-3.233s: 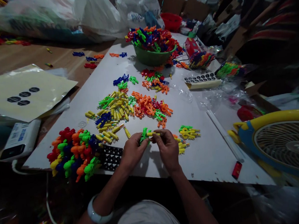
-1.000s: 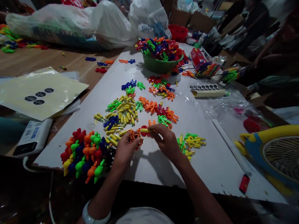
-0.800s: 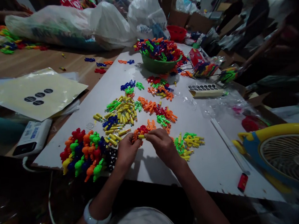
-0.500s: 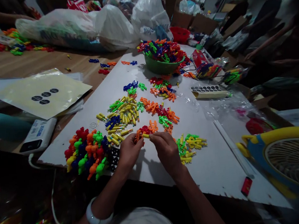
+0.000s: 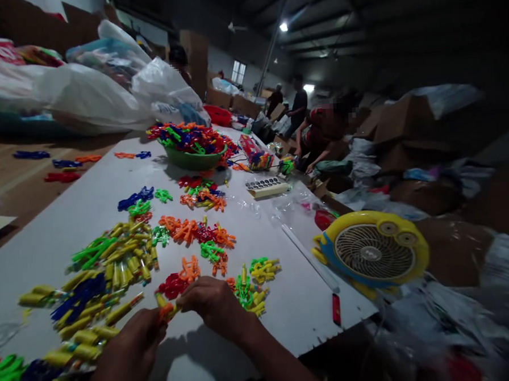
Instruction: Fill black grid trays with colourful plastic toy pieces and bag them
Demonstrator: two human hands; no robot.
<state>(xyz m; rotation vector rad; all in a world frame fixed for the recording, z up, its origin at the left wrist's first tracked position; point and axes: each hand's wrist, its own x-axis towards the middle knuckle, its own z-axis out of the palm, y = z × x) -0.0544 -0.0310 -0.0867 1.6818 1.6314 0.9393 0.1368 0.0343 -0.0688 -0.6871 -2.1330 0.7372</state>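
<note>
From the head view, my left hand (image 5: 132, 347) and right hand (image 5: 211, 303) pinched one small orange plastic toy piece (image 5: 166, 312) between fingertips, above the white board's (image 5: 47, 235) near edge. Loosened, it might drop among the yellow plastic tubes (image 5: 114, 272).

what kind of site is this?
Likely a warehouse-style toy assembly workshop: piles of small coloured plastic parts on a white board, bulging plastic sacks, cardboard boxes, and other workers farther back.

a small orange plastic toy piece (image 5: 166, 312) joined to a short yellow tube (image 5: 161, 300) sits pinched between both hands' fingertips, just above the white board's near edge.
</note>
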